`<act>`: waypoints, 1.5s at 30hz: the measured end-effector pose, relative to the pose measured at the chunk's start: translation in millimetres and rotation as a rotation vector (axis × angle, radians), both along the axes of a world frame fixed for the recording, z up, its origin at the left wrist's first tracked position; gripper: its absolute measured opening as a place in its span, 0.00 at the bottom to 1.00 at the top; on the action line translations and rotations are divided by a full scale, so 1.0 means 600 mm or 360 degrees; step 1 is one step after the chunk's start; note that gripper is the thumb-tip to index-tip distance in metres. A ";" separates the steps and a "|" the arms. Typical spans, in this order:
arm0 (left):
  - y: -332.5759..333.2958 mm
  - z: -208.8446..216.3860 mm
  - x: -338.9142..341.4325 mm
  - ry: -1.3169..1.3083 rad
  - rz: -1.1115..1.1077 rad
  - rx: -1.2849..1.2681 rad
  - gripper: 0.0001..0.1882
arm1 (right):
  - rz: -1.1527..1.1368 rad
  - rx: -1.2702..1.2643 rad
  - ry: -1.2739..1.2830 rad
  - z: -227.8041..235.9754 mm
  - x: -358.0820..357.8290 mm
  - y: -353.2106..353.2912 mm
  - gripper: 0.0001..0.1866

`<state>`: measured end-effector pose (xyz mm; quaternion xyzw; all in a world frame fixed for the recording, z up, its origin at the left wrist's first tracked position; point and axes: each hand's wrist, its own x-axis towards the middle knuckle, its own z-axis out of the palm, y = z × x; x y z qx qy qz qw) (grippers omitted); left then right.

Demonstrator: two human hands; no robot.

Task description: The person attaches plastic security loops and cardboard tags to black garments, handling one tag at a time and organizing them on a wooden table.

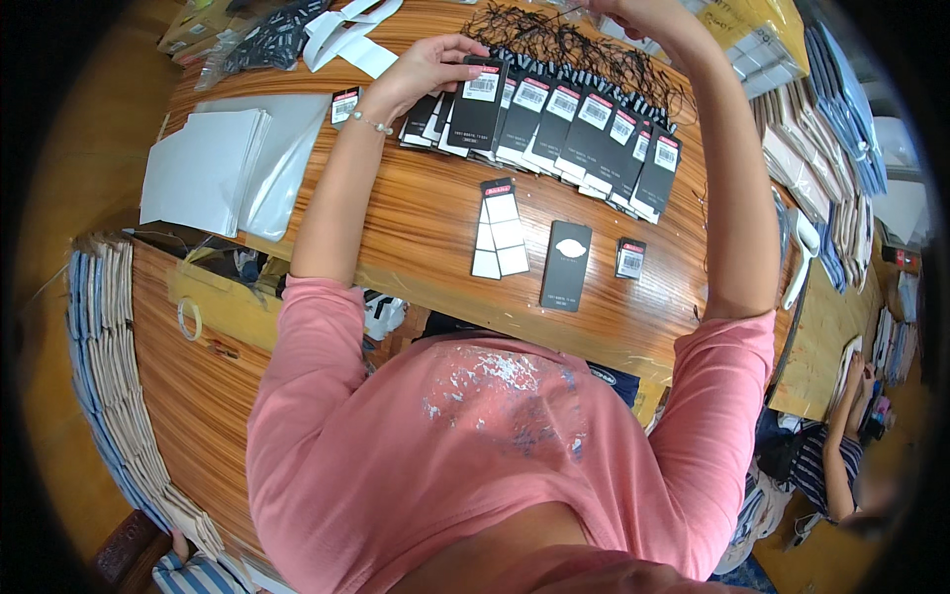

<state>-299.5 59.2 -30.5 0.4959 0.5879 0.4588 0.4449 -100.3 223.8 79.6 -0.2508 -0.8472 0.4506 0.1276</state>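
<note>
My left hand [427,74] pinches a black hang tag [478,114] with a white-and-red barcode sticker, at the left end of a fanned row of similar hang tags [594,124]. Black strings [554,38] from the tags lie tangled behind the row. At the top edge, partly cut off, my right hand [638,15] has its fingers closed on a thin black string. In front of the row lie white label strips [502,233], a single black tag [566,265] with a white emblem, and a small barcode tag [629,259].
Plastic sleeves and white sheets [203,168] lie at the left. A bag of black pieces [272,40] and white ribbon [351,45] sit behind. Folded garments [807,139] and a white handled tool [802,257] are at the right; more garments [114,376] stand lower left. Another person [836,460] works at far right.
</note>
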 end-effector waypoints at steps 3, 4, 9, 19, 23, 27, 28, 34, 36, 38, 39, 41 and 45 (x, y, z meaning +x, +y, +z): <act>0.013 -0.010 -0.023 0.0089 -0.0031 -0.0073 0.14 | -0.0102 -0.0420 0.0196 -0.017 -0.036 0.031 0.01; 0.016 -0.012 -0.031 0.0094 -0.0036 -0.0063 0.14 | -0.0109 -0.0543 0.0252 -0.025 -0.045 0.043 0.01; 0.010 -0.001 -0.063 0.0109 0.0053 -0.0076 0.14 | -0.0209 -0.0785 0.0462 -0.051 -0.074 0.064 0.03; 0.001 -0.046 -0.084 0.0456 0.0258 -0.0086 0.15 | -0.0449 -0.0998 0.0654 -0.120 -0.146 0.078 0.03; -0.010 -0.036 -0.070 0.0685 0.0324 -0.0137 0.15 | -0.0486 -0.1105 0.0663 -0.162 -0.176 0.109 0.02; -0.014 -0.045 -0.067 0.0639 0.0347 -0.0048 0.14 | -0.0310 -0.1075 0.0648 -0.237 -0.208 0.171 0.08; -0.017 -0.050 -0.068 0.0619 0.0351 -0.0035 0.14 | -0.0344 -0.0974 0.0567 -0.246 -0.216 0.173 0.07; -0.041 -0.047 -0.063 0.0731 0.0382 0.0088 0.14 | -0.0372 -0.1012 0.0561 -0.225 -0.225 0.118 0.11; -0.061 -0.025 -0.046 0.0855 0.0483 0.0111 0.14 | -0.0345 -0.1072 0.0609 -0.204 -0.216 0.070 0.13; -0.069 -0.012 -0.031 0.0980 0.0513 0.0190 0.15 | -0.0280 -0.1116 0.0552 -0.194 -0.197 0.072 0.12; -0.071 -0.008 -0.023 0.1040 0.0509 0.0267 0.15 | -0.0254 -0.1140 0.0525 -0.189 -0.183 0.075 0.13; -0.079 0.005 0.002 0.1148 0.0474 0.0417 0.15 | -0.0160 -0.0720 0.0524 -0.183 -0.157 0.089 0.14; -0.141 0.027 0.094 0.1300 0.0087 0.0629 0.13 | 0.0149 -0.0251 0.0601 -0.125 -0.045 -0.025 0.08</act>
